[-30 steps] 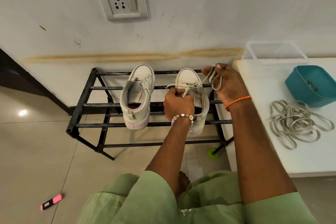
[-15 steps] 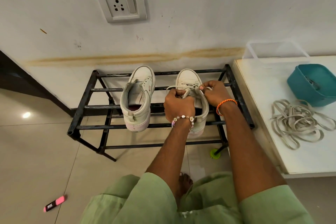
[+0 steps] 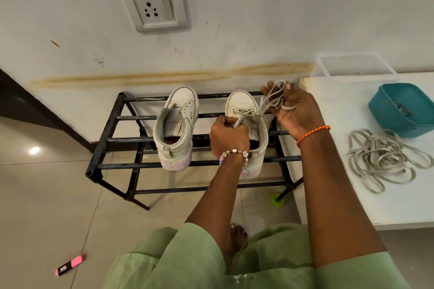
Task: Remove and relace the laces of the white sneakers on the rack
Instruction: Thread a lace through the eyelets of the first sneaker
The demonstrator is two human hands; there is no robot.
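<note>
Two white sneakers stand on the black metal rack (image 3: 110, 138), toes to the wall. The left sneaker (image 3: 176, 129) has no lace in its eyelets. My left hand (image 3: 229, 136) grips the tongue and collar of the right sneaker (image 3: 242, 105), which still has lace crossing its lower eyelets. My right hand (image 3: 293, 110) is raised to the right of that shoe and holds loops of its grey-white lace (image 3: 274, 98), which runs taut down to the eyelets.
A white table (image 3: 340, 195) stands right of the rack, bearing a heap of loose laces (image 3: 385, 159), a teal tub (image 3: 404, 110) and a clear plastic box (image 3: 352, 65). A pink marker (image 3: 70, 264) lies on the tiled floor. A wall socket (image 3: 153, 7) is above the rack.
My right hand dipped to the right sneaker's eyelets, then lifted up and to the right again, pulling lace out. My left hand stayed on the shoe.
</note>
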